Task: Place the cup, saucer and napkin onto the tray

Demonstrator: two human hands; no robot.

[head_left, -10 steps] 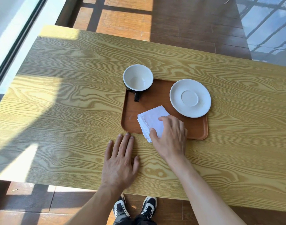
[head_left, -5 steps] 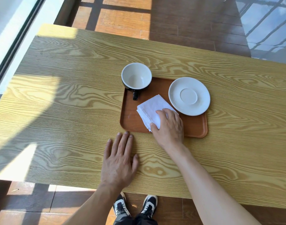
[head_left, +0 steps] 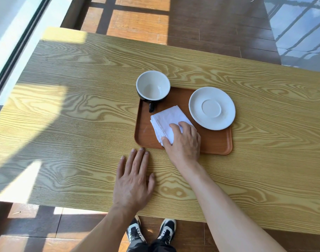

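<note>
**Napkin pressed onto the tray**

Nearest, the left hand (head_left: 132,182) lies flat and empty on the table (head_left: 64,142). Just beyond, the right hand (head_left: 184,140) rests on the napkin (head_left: 166,120), fingers loosely curled over its near corner. It looks soft, light and liable to unfold; pinch a folded edge. Farther on the tray (head_left: 215,142): cup (head_left: 152,87), saucer (head_left: 212,108), both probably breakable.

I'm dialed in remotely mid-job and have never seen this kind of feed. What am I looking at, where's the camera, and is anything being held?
There is no machine here: a person works with bare hands, and the single camera sits on their head, looking down. On the wooden table lies a brown tray. A cup stands at its far left corner, a white saucer at its far right, overhanging the rim. The right hand rests on a folded white napkin on the tray, thumb at its edge. The left hand lies flat on the table, holding nothing.
</note>
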